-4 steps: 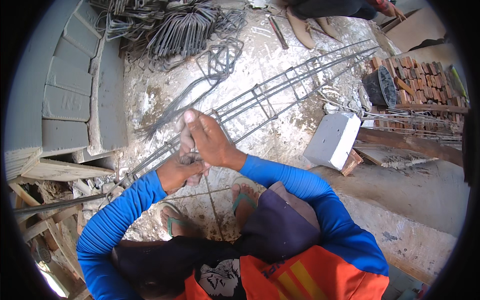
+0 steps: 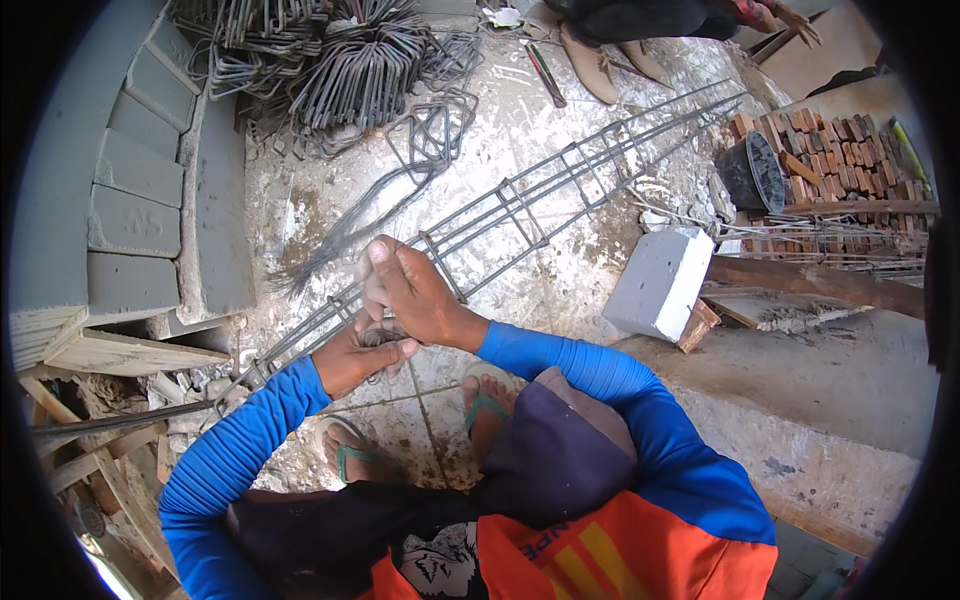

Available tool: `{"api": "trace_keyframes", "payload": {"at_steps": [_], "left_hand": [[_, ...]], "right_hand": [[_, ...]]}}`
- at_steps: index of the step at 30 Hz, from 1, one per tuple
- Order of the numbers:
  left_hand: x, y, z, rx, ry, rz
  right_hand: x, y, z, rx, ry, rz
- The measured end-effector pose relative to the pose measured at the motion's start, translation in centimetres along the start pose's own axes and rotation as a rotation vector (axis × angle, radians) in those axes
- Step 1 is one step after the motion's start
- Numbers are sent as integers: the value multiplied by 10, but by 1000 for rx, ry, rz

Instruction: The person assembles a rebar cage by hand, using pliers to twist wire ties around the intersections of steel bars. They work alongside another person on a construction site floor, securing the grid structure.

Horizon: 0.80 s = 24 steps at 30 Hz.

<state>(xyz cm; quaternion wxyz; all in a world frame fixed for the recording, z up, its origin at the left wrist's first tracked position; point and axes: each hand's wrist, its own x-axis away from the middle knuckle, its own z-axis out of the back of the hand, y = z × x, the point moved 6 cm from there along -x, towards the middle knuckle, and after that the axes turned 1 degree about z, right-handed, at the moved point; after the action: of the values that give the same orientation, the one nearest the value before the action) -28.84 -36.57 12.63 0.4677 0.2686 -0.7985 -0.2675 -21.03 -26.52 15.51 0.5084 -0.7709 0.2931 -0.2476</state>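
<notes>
My left hand (image 2: 350, 358) is closed around a small bunch of thin dark tie wire (image 2: 378, 338), which shows between thumb and fingers. Just above and to the right of it, my right hand (image 2: 425, 297) is curled with the thumb up, its fingers close to the left hand's. What those fingers pinch, if anything, is hidden. Behind both hands a long rebar cage (image 2: 517, 212) runs from lower left to upper right, with square stirrups spaced along its bars. Loose lengths of thin wire (image 2: 362, 208) lie on the floor beyond it.
Bent steel stirrups (image 2: 365, 70) are heaped at the far left, near stacked grey blocks (image 2: 135, 218). Pincers (image 2: 545, 75) lie near another person's shoes (image 2: 588, 62). At right are a grey block (image 2: 660, 280), a black bucket (image 2: 752, 172) and bricks (image 2: 840, 150).
My right hand has come down slightly, nearer the left hand. The left thumb sits a little lower, and more of the tie wire shows. The whole view has shifted slightly.
</notes>
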Motion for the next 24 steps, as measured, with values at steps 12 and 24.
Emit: {"api": "trace_keyframes", "payload": {"at_steps": [12,24], "left_hand": [[57,-68,157,-458,467,-75],[168,-196,210,-445,1059,-126]], "right_hand": [[43,-58,387,1031,1070,76],[44,-59,569,1796,1041,-487]]}}
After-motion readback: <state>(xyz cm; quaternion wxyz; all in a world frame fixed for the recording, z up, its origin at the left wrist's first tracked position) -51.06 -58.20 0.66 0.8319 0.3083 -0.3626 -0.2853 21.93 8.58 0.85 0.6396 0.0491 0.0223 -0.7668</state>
